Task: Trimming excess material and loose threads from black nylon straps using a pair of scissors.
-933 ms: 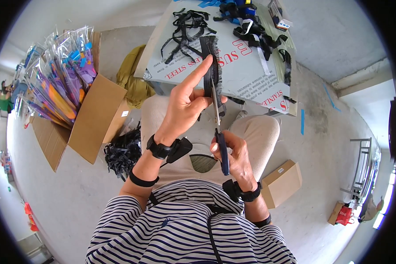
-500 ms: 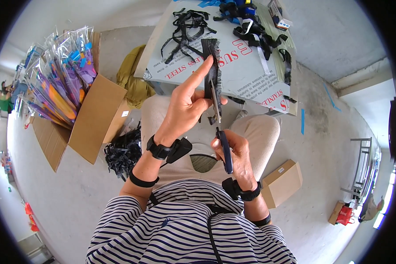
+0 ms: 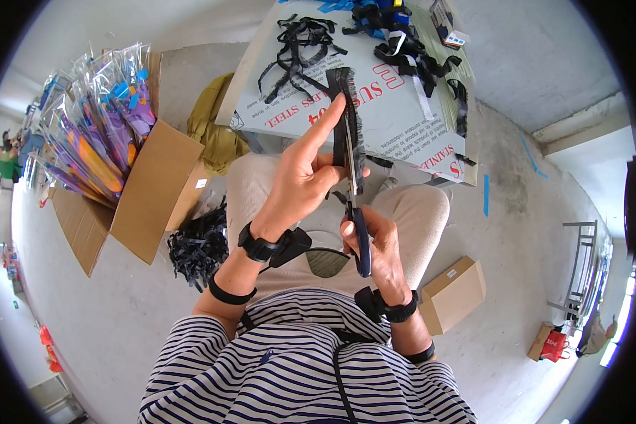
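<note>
My left hand [image 3: 300, 177] is closed on a black fabric strip [image 3: 340, 138] with a frayed right edge, its index finger stretched along the strip. Dark-handled scissors [image 3: 361, 244] are gripped in my right hand [image 3: 381, 247]. Their blades point away from me and lie along the strip's frayed side, beside my left thumb. A narrow frayed piece hangs along the blades on the right. Beyond my hands, a tangle of thin black strips [image 3: 307, 46] lies on the board-topped table [image 3: 261, 109].
More black strips [image 3: 420, 67] and a small box [image 3: 449, 25] sit at the table's far right. To the left stands an open carton [image 3: 155, 187] of plastic-wrapped purple items. Black scraps [image 3: 199, 247] pile on the floor near it. A small carton [image 3: 454, 293] stands at right.
My left hand and the strip have shifted slightly right and toward me. The scissors' blades reach further up along the strip and look closer together.
</note>
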Tool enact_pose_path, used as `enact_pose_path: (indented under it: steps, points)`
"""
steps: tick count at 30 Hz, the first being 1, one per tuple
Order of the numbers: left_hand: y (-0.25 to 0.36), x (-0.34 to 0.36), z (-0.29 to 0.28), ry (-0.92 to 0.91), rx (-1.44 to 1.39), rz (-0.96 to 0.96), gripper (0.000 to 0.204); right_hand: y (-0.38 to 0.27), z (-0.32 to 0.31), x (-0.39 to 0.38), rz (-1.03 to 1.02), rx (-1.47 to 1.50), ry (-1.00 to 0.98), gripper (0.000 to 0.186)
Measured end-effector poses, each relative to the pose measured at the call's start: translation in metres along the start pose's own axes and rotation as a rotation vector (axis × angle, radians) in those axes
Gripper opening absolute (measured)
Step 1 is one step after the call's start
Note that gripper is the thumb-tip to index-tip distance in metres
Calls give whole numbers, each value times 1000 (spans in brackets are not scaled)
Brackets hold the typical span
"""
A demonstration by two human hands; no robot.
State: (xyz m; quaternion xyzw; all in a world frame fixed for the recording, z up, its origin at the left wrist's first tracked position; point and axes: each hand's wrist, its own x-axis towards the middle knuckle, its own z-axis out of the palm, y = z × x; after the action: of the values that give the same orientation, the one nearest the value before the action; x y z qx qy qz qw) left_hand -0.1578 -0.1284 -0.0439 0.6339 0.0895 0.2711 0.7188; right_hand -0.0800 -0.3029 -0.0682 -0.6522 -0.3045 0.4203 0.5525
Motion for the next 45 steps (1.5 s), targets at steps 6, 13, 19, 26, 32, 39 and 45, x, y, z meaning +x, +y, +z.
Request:
enact_pose_path:
  steps: [6,13,19,26,32,39,45]
  points:
    - [0,2,3,34,-10,12,94,9,-2,3,-7,-54,13,41]
    - [-4,0,2,28,-21,14,96,-1,0,1,29,-17,51,39]
    - [-1,0,3,25,36,10,98,3,-1,9,-34,-33,55,41]
    - [-3,-3,1,114,63,66,93,-3,-3,6,-21,40,66,41]
    - [-1,6,-6,155,-271,-112,48,-1,-8,5,-16,36,-22,39]
    - [1,27,-17,250,-291,-77,16,2,-9,7,-11,1,-20,35]
    - [5,28,-7,335,-365,-137,12,2,-5,11,-18,9,-16,39]
